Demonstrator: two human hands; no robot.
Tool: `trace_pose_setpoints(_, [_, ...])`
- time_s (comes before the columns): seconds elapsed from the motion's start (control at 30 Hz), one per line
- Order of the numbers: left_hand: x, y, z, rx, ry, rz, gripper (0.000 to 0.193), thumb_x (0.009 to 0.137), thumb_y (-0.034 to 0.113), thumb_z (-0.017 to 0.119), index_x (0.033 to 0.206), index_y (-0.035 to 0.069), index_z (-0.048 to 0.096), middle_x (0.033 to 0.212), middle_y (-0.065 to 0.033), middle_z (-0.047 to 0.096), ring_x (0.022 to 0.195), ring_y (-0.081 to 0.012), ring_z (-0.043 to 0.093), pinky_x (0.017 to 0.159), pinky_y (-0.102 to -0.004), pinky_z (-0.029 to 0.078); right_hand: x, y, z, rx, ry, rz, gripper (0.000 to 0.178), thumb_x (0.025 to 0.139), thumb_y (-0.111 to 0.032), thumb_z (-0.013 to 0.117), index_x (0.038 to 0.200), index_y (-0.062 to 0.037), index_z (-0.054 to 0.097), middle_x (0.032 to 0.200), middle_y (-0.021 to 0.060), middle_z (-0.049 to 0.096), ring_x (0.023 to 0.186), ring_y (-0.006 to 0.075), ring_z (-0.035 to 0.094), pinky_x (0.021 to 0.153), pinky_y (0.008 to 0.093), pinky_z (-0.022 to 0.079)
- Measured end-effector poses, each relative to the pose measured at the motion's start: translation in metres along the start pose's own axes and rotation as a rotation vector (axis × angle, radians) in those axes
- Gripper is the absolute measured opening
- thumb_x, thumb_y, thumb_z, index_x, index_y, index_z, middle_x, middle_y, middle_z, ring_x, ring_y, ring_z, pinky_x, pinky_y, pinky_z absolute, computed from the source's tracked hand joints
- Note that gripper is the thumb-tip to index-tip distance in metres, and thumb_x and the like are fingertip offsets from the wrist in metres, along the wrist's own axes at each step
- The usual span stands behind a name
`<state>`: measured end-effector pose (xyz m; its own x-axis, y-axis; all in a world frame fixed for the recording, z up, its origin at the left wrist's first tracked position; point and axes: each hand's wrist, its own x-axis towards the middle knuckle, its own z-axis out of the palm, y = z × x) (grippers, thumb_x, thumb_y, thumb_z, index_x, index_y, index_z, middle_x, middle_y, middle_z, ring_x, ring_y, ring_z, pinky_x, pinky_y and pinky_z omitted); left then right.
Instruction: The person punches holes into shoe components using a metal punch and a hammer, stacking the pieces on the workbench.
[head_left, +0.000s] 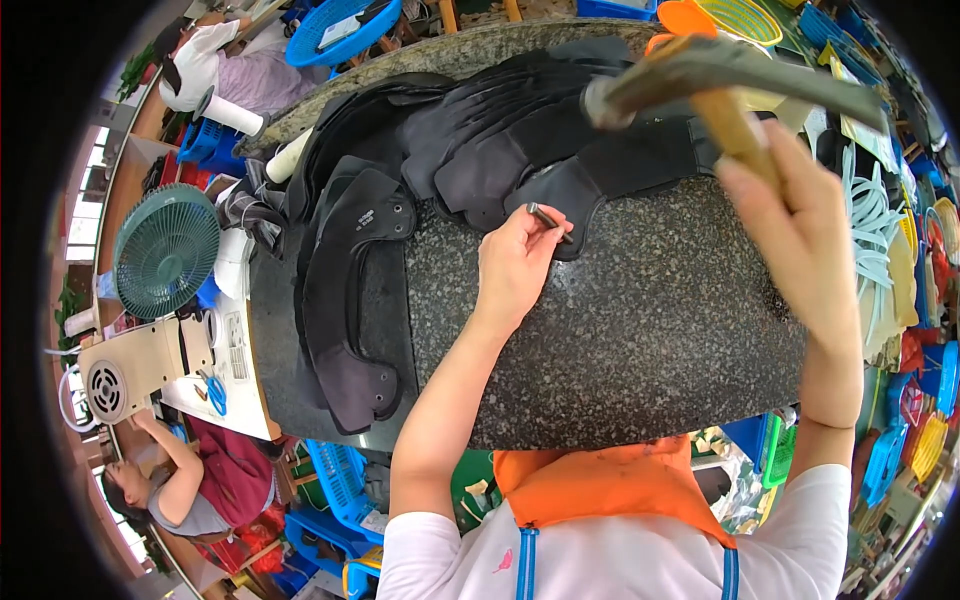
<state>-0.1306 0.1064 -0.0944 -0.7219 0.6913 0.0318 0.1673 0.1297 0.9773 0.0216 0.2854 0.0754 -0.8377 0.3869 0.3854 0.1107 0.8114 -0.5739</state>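
My left hand (512, 265) pinches a short dark metal punch (548, 221), held at a slant. Its lower end meets the edge of a black curved shoe-upper piece (562, 188) on the speckled stone slab (640, 350). Above and to the right, my right hand (795, 225) is closed round the wooden handle of a hammer (700, 78). The hammer's metal head is raised over the slab and blurred by motion. Overlapping black pieces (480, 110) fan out along the far side. To the left lies a pile of similar curved pieces (340, 270) with small holes at their ends.
Left of the slab are a green fan (166, 250), a sewing machine (140, 365) and blue-handled scissors (214, 393). One person (190, 475) sits at lower left, another (240, 75) at upper left. Pale blue strips (868, 225) hang at right. A blue basket (340, 30) stands beyond.
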Motion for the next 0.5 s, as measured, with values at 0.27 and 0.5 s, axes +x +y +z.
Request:
trace_pose_setpoints(0.27, [-0.003,0.005,0.009,0.464,0.038,0.392,0.012,0.091,-0.001,0.062,0.102,0.001,0.064,0.088,-0.0096,0.074,0.077,-0.0173,0.073,0.072,-0.0263,0.055,-0.016,0.016,0.027,-0.261,-0.395,-0.130,0.030,0.094,-0.029,0.064,0.093,-0.0007,0.053,0.068,0.0191,0.061,0.065,0.0396,0.064,0.058,0.0458,0.051])
trace_pose_setpoints(0.5, [0.037,0.008,-0.013,0.212,0.048,0.014,0.012,0.094,0.010,0.061,0.099,0.000,0.066,0.087,-0.0048,0.067,0.071,-0.0091,0.063,0.055,-0.0263,0.052,-0.047,0.052,0.076,-0.265,-0.419,-0.086,0.028,0.094,-0.029,0.061,0.092,-0.0030,0.051,0.062,0.0159,0.062,0.058,0.0378,0.064,0.053,0.0471,0.051])
